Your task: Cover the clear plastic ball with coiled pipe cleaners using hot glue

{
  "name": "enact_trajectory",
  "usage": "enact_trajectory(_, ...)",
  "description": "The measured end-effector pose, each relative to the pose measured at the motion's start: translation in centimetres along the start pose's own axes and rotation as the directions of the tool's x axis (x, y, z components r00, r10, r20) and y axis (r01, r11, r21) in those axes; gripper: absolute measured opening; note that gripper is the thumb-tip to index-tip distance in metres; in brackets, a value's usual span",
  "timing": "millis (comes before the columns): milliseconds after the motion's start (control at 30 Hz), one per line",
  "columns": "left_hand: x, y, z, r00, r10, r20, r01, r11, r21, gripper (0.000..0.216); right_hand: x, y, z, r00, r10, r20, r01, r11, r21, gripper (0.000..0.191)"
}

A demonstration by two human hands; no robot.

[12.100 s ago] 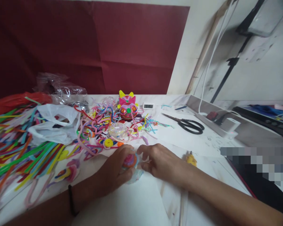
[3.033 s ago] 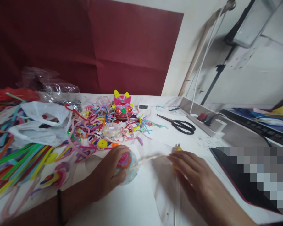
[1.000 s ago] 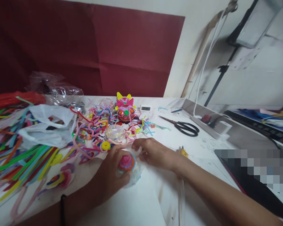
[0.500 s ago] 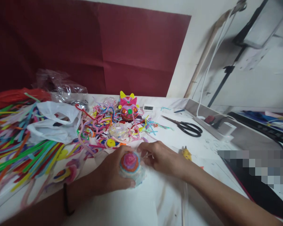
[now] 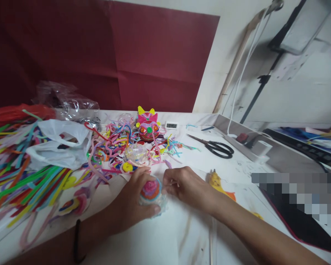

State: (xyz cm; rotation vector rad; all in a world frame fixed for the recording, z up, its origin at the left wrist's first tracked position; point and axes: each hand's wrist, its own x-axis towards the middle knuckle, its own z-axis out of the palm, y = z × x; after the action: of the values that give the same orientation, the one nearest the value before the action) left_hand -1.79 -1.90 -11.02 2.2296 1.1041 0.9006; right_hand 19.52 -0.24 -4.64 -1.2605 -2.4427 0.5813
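Note:
My left hand (image 5: 135, 197) is wrapped round a ball (image 5: 151, 188) whose top carries coiled fuzzy rings in pink, purple, orange and light blue; its lower part looks clear or pale. Thumb and fingers grip it from the left side. At the ball's right edge, my right hand (image 5: 179, 184) has thumb and fingers pinched together. What lies between those fingertips is too small and hidden to make out. Beyond the hands stands a lion-like head (image 5: 148, 127) of coloured pipe cleaners with yellow ears, amid a heap of loose pipe cleaner pieces (image 5: 118, 134).
Black-handled scissors (image 5: 219, 149) lie at the right, near a small white digital display (image 5: 171, 125). Bundled pipe cleaners (image 5: 48, 184) and a white plastic bag (image 5: 60, 143) fill the left. A yellow figure (image 5: 215, 180) lies beside my right forearm. A power adapter (image 5: 262, 151) sits farther right.
The view has shifted slightly, so most things appear a little farther left. The ball has tilted a little in my left hand; my right hand stays pinched at its edge.

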Motion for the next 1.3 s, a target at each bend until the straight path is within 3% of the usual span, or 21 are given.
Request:
enact_trajectory(333,1.1,-0.3,-1.0,0.989,0.125,0.074,-0.115,0.985,-0.125,0.04,0.6,0.6,-0.9,0.994,-0.092,0.059,0.092,0.996,0.007,0.021)
enact_trajectory(567,1.4,-0.2,-1.3,0.984,0.131,0.123,-0.113,0.983,-0.145,0.041,0.5,0.8,-0.8,0.994,-0.091,0.061,0.091,0.996,0.008,0.012)
enact_trajectory(900,0.8,-0.2,-1.0,0.988,-0.031,0.153,0.07,0.963,-0.259,0.068,1.0,0.7,-1.0,0.998,-0.023,0.056,0.023,1.0,-0.006,0.011)
enact_trajectory(1033,0.8,0.2,-0.7,0.995,-0.061,0.08,0.067,0.994,-0.084,0.075,0.6,0.7,-0.8,0.999,-0.017,0.034,0.017,1.0,0.002,0.019)
enact_trajectory(1133,1.1,0.4,-0.9,0.999,-0.009,0.039,0.008,1.0,0.03,0.074,0.0,0.6,-0.8,0.999,-0.021,0.028,0.022,1.0,-0.011,0.019)
enact_trajectory(1300,2.1,1.0,-2.4,0.979,0.048,0.198,-0.036,0.997,-0.064,0.066,-1.3,-0.1,-0.8,1.0,0.01,0.021,-0.008,0.998,-0.069,0.015)
